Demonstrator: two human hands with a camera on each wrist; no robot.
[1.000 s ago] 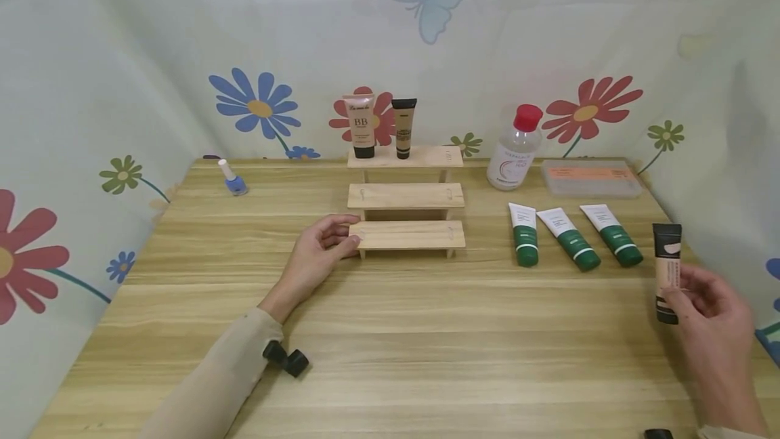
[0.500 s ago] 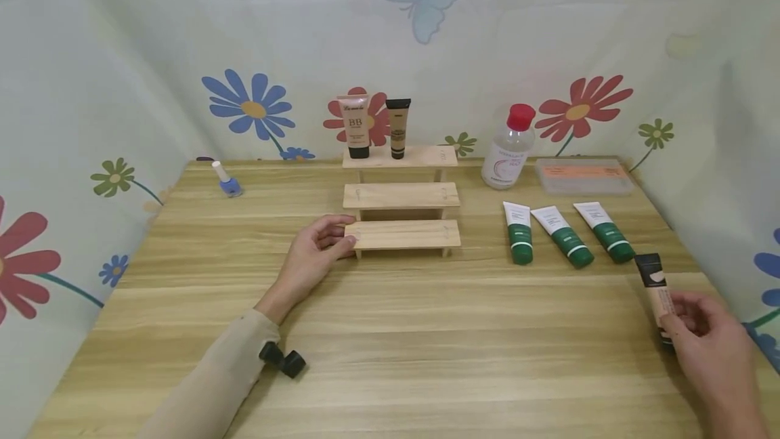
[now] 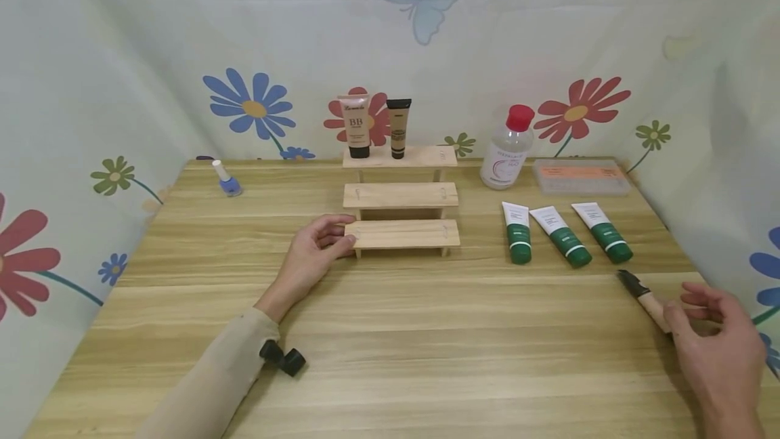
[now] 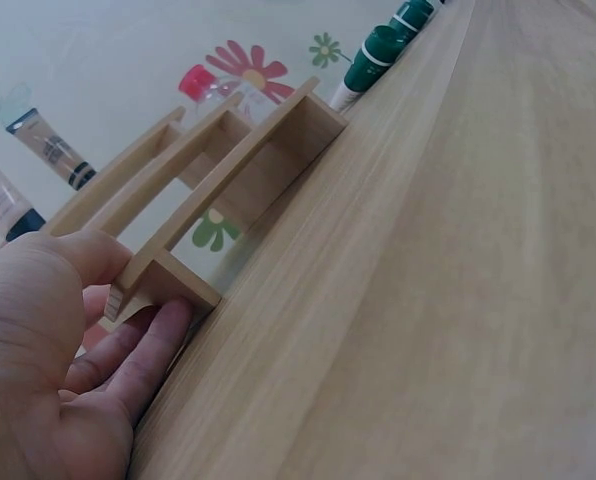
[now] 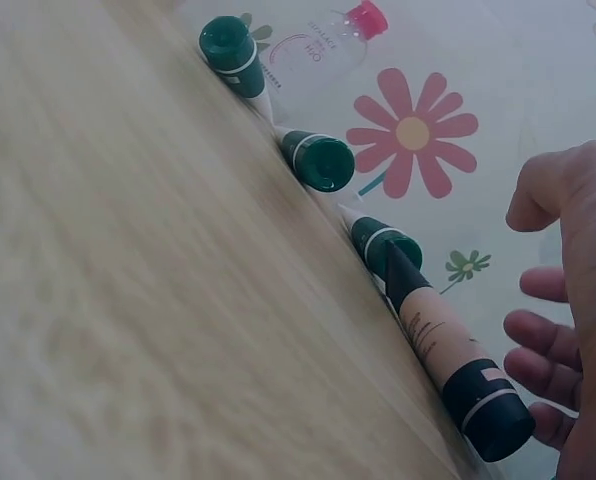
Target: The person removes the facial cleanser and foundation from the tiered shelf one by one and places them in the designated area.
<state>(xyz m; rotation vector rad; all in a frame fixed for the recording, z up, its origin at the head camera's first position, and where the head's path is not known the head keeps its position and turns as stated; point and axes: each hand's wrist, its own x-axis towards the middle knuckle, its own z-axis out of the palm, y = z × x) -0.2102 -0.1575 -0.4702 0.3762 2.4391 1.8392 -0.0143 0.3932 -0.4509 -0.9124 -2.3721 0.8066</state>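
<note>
Head view: beige tube [image 3: 647, 298] is lying on the bench [image 3: 426, 330], cap end pointing toward the green tubes [image 3: 565, 236]; right hand [image 3: 719, 351] is hovering loosely open, fingertips at its near end, holding nothing.

The left hand [image 3: 313, 253] is bare, with no ring or watch showing on its fingers [image 4: 143, 350]. Behind the fingers, past the wrist, a long beige sleeve [image 3: 210, 374] covers the forearm, smooth and plain, without pattern or cuff buttons. Just behind the sleeve's end, on the side away from the thumb, sits a small black clip-like mount [image 3: 283, 358] of two rounded knobs. The right hand [image 3: 719, 351] is bare too, with short, unpainted nails on its fingers [image 5: 538, 350].
</note>
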